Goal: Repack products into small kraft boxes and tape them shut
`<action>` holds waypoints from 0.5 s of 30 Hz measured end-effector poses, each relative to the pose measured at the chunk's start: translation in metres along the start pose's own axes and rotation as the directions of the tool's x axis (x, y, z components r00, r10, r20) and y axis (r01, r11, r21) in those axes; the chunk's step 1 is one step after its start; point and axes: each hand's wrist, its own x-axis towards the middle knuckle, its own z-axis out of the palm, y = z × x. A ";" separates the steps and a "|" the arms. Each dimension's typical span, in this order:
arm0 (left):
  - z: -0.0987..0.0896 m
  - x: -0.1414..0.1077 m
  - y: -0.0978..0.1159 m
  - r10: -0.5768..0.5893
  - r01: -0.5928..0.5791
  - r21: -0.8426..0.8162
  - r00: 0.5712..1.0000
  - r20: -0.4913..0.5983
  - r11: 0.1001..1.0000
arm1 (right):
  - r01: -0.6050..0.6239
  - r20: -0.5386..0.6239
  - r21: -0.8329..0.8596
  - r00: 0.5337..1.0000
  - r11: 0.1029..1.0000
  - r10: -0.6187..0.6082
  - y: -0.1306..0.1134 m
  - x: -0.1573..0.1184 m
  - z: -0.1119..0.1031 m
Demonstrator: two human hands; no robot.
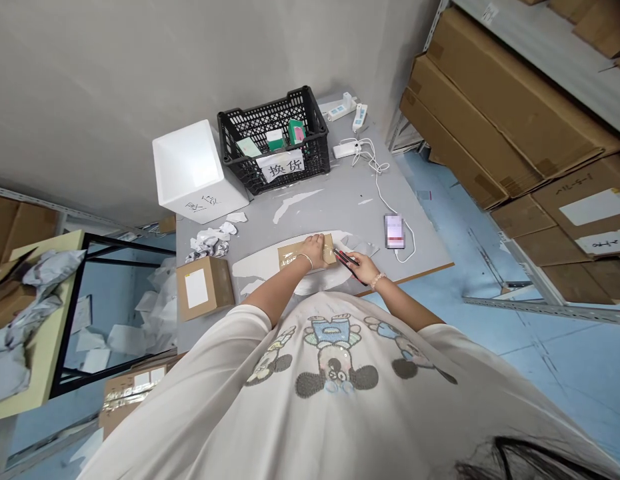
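Observation:
A small brown cardboard box (290,256) with clear tape lies in front of me on the table. My left hand (314,251) grips it from above, fingers curled over its top. In my right hand (365,268) is a red and black box cutter (346,259), held closed in the fingers. Its tip meets the right end of the box, though whether the blade is in the tape is too small to tell. Under the box lies a white sheet (253,265), and grey wrapping (359,245) rests beside it.
A taped carton (223,283) and crumpled paper (210,241) are on the left. Behind stand a white foam bin (203,200) and a black crate (317,150) with small boxes. A phone (394,231) on a white cable (411,240) lies right, near power strips (346,149).

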 end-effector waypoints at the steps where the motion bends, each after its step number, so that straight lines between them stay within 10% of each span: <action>1: 0.000 0.000 0.000 -0.001 0.001 0.000 1.000 -0.004 1.000 | 0.003 0.004 0.000 1.000 1.000 -0.003 0.003 -0.004 0.001; 10: -0.004 0.000 0.003 -0.050 0.050 0.013 0.998 0.029 0.999 | 0.074 -0.013 -0.064 0.997 0.995 -0.075 0.013 -0.023 -0.018; 15: -0.015 0.005 -0.007 -0.473 0.472 -0.026 0.881 -0.012 0.881 | -0.142 -0.335 -0.059 0.935 0.988 0.114 0.030 -0.019 -0.028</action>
